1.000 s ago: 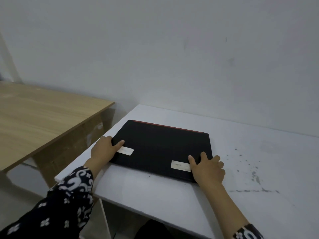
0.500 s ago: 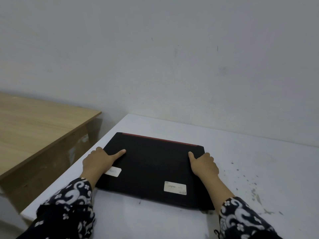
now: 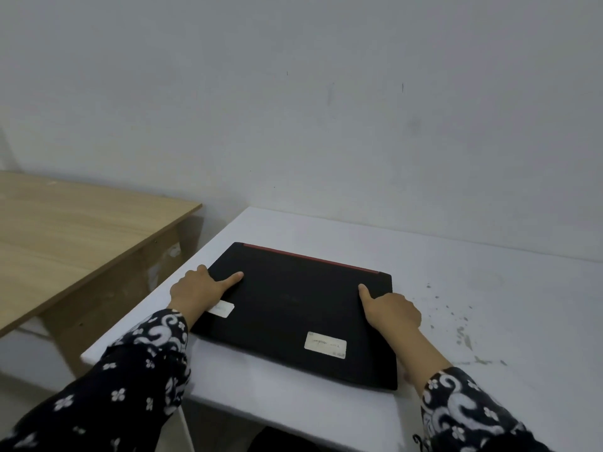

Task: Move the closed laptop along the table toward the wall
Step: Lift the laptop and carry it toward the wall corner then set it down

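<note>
Since a second ago the laptop [image 3: 300,308] has slid wallward. Left hand [image 3: 199,288] and right hand [image 3: 391,309] clasp its side edges, thumbs on top; rigid, weighty, likely slides easily.

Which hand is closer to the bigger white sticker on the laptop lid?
Right. The right hand grips the laptop edge just up-right of the bigger white sticker; the left hand is across the lid, at the left edge.

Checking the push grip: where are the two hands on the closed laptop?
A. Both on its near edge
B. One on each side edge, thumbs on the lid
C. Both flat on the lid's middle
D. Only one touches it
B: the left hand and right hand flank the laptop at its side edges, thumbs resting on the lid.
</note>
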